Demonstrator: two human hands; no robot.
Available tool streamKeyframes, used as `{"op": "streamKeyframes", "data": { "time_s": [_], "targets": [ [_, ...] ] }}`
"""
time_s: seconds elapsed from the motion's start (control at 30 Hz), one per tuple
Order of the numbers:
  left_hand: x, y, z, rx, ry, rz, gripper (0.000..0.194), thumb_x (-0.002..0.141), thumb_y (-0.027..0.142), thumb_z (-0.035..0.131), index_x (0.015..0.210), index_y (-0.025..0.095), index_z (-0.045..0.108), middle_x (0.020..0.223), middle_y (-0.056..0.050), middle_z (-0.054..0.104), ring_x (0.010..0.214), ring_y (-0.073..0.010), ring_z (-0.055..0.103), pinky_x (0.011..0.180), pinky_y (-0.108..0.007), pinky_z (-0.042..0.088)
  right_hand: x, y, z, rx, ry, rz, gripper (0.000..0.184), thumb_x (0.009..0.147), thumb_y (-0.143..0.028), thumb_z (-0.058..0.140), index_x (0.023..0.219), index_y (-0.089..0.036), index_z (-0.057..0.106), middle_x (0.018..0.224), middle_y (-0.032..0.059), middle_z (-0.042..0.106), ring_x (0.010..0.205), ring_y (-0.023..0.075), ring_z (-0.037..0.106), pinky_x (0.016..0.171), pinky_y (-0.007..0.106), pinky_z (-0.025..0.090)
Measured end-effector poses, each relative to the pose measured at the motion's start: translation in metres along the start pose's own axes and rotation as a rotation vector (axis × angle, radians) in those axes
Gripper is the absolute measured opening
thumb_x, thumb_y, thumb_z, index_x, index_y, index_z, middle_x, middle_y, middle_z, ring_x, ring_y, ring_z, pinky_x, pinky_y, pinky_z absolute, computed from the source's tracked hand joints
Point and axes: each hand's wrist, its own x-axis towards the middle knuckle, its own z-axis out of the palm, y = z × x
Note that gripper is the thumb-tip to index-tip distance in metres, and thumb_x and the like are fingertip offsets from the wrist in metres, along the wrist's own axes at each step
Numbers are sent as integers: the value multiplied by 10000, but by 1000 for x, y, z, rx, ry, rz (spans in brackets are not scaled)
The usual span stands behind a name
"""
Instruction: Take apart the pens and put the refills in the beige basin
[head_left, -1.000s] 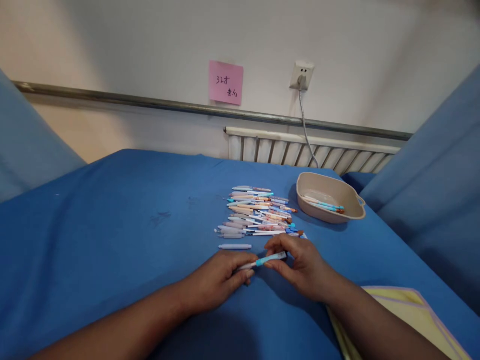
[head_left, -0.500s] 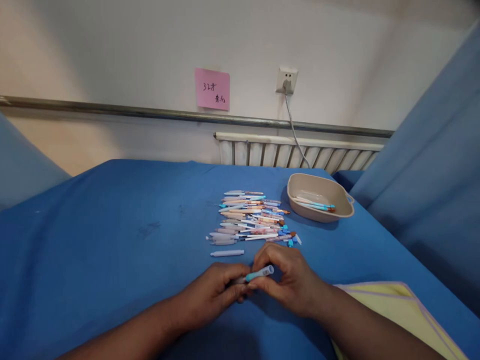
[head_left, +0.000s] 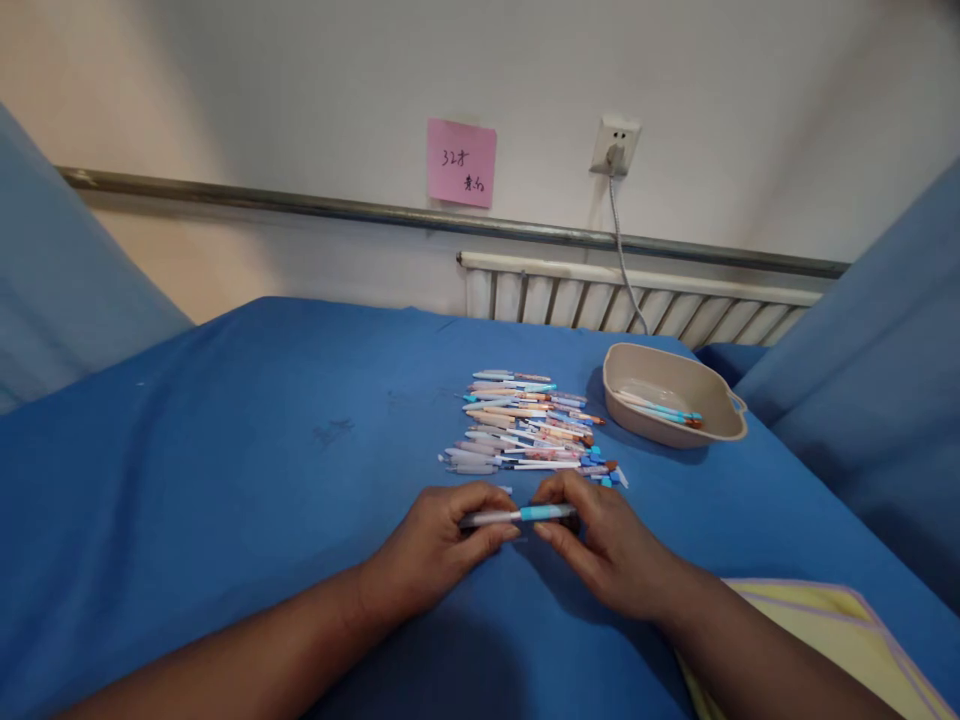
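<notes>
Over a broad surface draped in blue cloth (head_left: 247, 480), a person's left hand (head_left: 454, 535) grips a slim pen with a grey barrel and a light-blue sleeve (head_left: 544, 512), thumb and forefinger pinching the grey portion. The right hand (head_left: 611, 545) curls around the opposite, blue-sleeved end, grasping it too (how firmly cannot be told, since the very tip sits within the bent fingers). The pen lies nearly level between the two hands, above the cloth. Just beyond them spreads a loose pile of pale, pink, orange and blue pen-like pieces (head_left: 525, 430), most lying crosswise.

To the right of the pile stands a beige, rounded basin with a small loop handle (head_left: 716, 400), in which a few slender blue-and-pale pens with brown ends (head_left: 660, 410) rest together. A yellow cloth edged in lilac (head_left: 825, 650) lies near the right forearm. On the wall behind, a pink square note with dark handwriting (head_left: 461, 163) hangs above a metal rail (head_left: 360, 210), left of a white socket (head_left: 616, 145).
</notes>
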Motion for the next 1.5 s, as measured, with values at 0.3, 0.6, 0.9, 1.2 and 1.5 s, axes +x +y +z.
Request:
{"op": "streamKeyframes", "data": {
  "time_s": [0.3,0.6,0.9,1.2,1.5],
  "targets": [
    [-2,1,2,-22,-50,-35,142,841,266,574,930,167,624,650,42,582,568,-99,516,554,-183,402,-1,3,1,-90,-14,-50,66,931,-241,471,945,-201,521,817,33,608,728,157,562,646,261,400],
    [-3,2,-1,123,-76,100,145,881,268,540,961,188,632,816,7,652,736,-123,585,678,-197,408,-2,1,2,-101,-55,-12,190,962,-299,409,875,-198,544,745,15,591,686,146,554,624,255,395],
    [-1,3,1,77,-100,69,170,889,308,525,938,178,621,651,41,576,596,-101,522,581,-180,386,-3,-1,5,11,19,-50,34,891,-187,516,911,-211,502,802,10,587,702,136,548,636,241,408],
    [-3,7,-3,166,-149,170,211,922,313,464,972,188,626,787,-7,640,705,-130,564,631,-187,393,-2,-1,5,-97,-57,-45,161,953,-301,435,879,-202,538,767,21,598,713,151,568,640,258,405],
    [-2,4,-2,149,-124,147,239,927,332,455,1011,185,622,813,-16,656,752,-145,577,671,-202,414,-5,-4,5,-9,-15,-52,106,900,-163,483,990,-214,463,877,37,585,755,154,559,663,263,430]
  ]
}}
